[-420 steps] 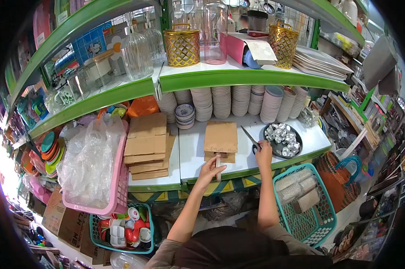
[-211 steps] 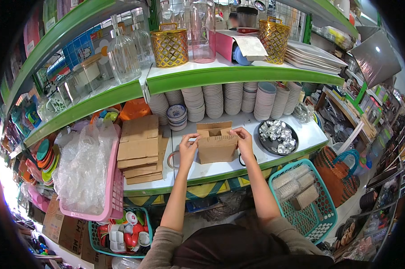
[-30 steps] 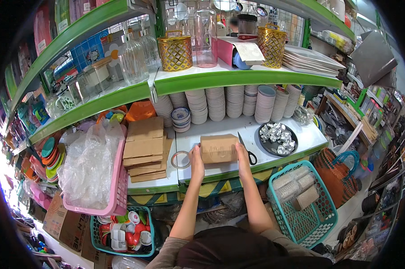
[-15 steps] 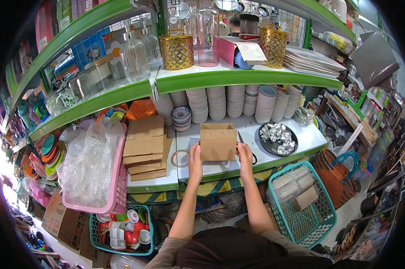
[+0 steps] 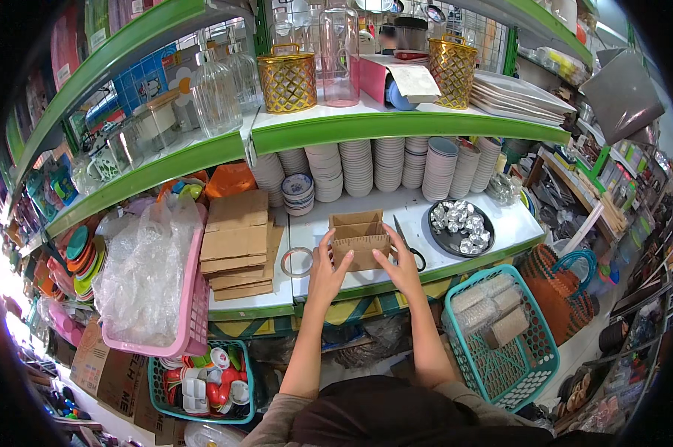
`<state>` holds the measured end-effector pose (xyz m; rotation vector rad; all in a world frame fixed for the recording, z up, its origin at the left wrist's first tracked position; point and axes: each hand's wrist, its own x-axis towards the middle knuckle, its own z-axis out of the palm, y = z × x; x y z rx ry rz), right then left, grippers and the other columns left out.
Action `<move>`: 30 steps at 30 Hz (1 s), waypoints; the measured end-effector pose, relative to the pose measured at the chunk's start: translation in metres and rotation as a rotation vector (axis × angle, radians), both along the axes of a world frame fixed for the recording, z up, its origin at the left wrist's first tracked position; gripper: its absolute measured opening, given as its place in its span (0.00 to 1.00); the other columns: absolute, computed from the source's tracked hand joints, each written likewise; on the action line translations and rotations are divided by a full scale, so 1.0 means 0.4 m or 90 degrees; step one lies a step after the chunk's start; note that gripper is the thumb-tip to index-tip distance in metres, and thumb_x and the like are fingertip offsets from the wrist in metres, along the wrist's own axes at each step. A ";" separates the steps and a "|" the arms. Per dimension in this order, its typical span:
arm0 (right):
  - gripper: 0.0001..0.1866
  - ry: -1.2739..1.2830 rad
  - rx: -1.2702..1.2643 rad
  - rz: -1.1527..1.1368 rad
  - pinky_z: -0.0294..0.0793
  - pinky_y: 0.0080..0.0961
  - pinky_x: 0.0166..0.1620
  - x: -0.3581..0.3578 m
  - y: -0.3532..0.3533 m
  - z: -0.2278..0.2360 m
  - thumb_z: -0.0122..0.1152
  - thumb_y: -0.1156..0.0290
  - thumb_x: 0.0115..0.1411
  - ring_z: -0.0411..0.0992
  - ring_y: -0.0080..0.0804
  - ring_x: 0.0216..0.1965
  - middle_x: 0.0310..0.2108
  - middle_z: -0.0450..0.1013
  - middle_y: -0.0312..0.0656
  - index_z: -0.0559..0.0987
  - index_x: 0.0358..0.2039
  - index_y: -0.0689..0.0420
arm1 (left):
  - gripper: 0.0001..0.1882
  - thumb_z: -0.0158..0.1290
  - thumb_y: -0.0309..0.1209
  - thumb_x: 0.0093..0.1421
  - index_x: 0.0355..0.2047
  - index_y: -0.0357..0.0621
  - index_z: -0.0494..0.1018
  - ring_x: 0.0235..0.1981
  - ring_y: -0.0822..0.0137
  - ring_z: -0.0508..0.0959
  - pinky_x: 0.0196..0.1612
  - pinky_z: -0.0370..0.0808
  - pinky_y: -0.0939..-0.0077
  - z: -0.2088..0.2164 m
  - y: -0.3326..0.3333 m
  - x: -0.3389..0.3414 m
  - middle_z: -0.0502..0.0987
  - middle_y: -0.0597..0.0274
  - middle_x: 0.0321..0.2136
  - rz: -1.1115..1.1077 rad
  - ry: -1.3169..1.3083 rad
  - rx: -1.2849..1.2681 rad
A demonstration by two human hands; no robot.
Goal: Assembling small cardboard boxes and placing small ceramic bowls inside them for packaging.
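Observation:
A small brown cardboard box point(image 5: 360, 258), its top open, is between my two hands at the front of the white shelf. My left hand point(image 5: 324, 274) grips its left side, with the thumb on the near face. On the right side my right hand point(image 5: 400, 273) does the same, thumb also on that face. Scissors with black handles point(image 5: 421, 260) lie just beyond my right hand. Left of my left hand is a roll of tape point(image 5: 284, 262). A dark round plate point(image 5: 444, 242) holds several silver foil-like pieces point(image 5: 461, 220) to the right.
Folded cardboard point(image 5: 236, 240) is stacked at left, beside a pink basket point(image 5: 196, 313) of bubble wrap. Stacked bowls point(image 5: 356, 167) line the back under a green-edged upper shelf point(image 5: 396, 128). Lower right, a teal basket point(image 5: 534, 376) holds wrapped bundles; another teal basket point(image 5: 249, 391) sits lower left.
The box has tipped so its open top shows more. My hands have shifted, and both thumbs now rest on its near face. The view has moved slightly.

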<state>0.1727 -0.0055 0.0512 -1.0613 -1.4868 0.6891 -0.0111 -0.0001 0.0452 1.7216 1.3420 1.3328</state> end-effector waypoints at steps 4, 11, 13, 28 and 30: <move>0.28 -0.073 -0.032 -0.003 0.66 0.27 0.53 0.022 0.007 -0.003 0.59 0.67 0.59 0.70 0.30 0.48 0.48 0.70 0.49 0.64 0.59 0.55 | 0.29 0.51 0.42 0.61 0.60 0.49 0.56 0.43 0.51 0.77 0.42 0.74 0.64 0.033 -0.008 -0.007 0.70 0.41 0.45 -0.003 0.154 -0.008; 0.16 0.083 -0.066 -0.131 0.70 0.18 0.34 0.031 0.027 -0.045 0.54 0.60 0.63 0.71 0.22 0.31 0.33 0.74 0.40 0.71 0.47 0.56 | 0.26 0.47 0.48 0.62 0.52 0.42 0.61 0.28 0.53 0.78 0.35 0.73 0.65 -0.004 0.010 -0.031 0.76 0.46 0.31 0.101 0.034 -0.085; 0.15 0.112 -0.060 -0.166 0.69 0.17 0.31 0.035 0.056 -0.093 0.53 0.60 0.63 0.70 0.19 0.28 0.31 0.73 0.39 0.72 0.45 0.56 | 0.24 0.44 0.47 0.64 0.49 0.40 0.62 0.27 0.52 0.79 0.33 0.72 0.64 -0.034 0.026 -0.035 0.77 0.46 0.31 0.110 -0.118 -0.062; 0.13 0.049 -0.150 -0.164 0.68 0.21 0.25 0.082 0.095 -0.109 0.64 0.68 0.54 0.68 0.20 0.20 0.23 0.74 0.39 0.80 0.36 0.63 | 0.16 0.54 0.35 0.59 0.41 0.34 0.75 0.36 0.61 0.80 0.39 0.74 0.73 -0.109 0.093 -0.056 0.79 0.47 0.34 0.101 -0.039 0.018; 0.15 0.058 -0.159 -0.112 0.69 0.20 0.25 0.103 0.120 -0.120 0.64 0.71 0.52 0.71 0.21 0.21 0.21 0.75 0.40 0.79 0.39 0.64 | 0.17 0.55 0.34 0.58 0.43 0.33 0.74 0.35 0.62 0.81 0.37 0.74 0.74 -0.085 0.094 -0.059 0.80 0.47 0.34 0.068 -0.047 -0.039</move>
